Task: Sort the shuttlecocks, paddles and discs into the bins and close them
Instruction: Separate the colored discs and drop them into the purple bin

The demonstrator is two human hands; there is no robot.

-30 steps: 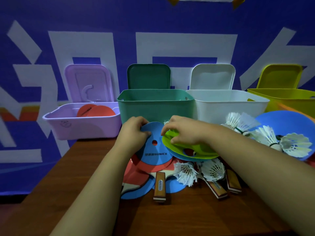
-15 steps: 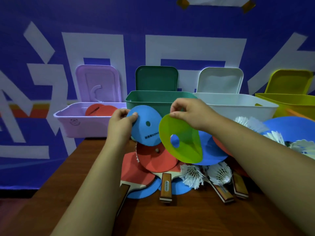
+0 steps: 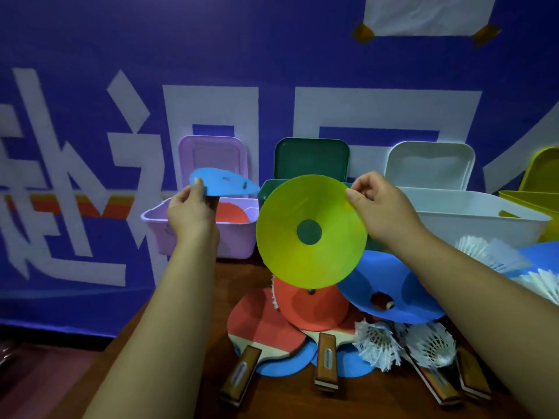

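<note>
My left hand (image 3: 190, 214) pinches a small blue disc (image 3: 223, 186) by its edge, holding it flat above the open lilac bin (image 3: 236, 243), where orange discs (image 3: 231, 213) lie. My right hand (image 3: 382, 207) pinches the rim of a yellow-green disc (image 3: 311, 232), held upright in front of the green bin (image 3: 267, 192). On the table below lie an orange disc (image 3: 314, 306), a large blue disc (image 3: 390, 291), red paddles (image 3: 263, 325) with wooden handles, and white shuttlecocks (image 3: 378, 344).
A white bin (image 3: 478, 222) and a yellow bin (image 3: 532, 198) stand open to the right, every lid leaning against the blue wall. More shuttlecocks (image 3: 490, 255) lie at the far right. The brown table's (image 3: 187, 388) left edge runs beside my left forearm.
Both hands have lifted their discs off the pile. The left carried the blue disc up and left over the lilac bin; the right raised the yellow-green disc before the green bin.
</note>
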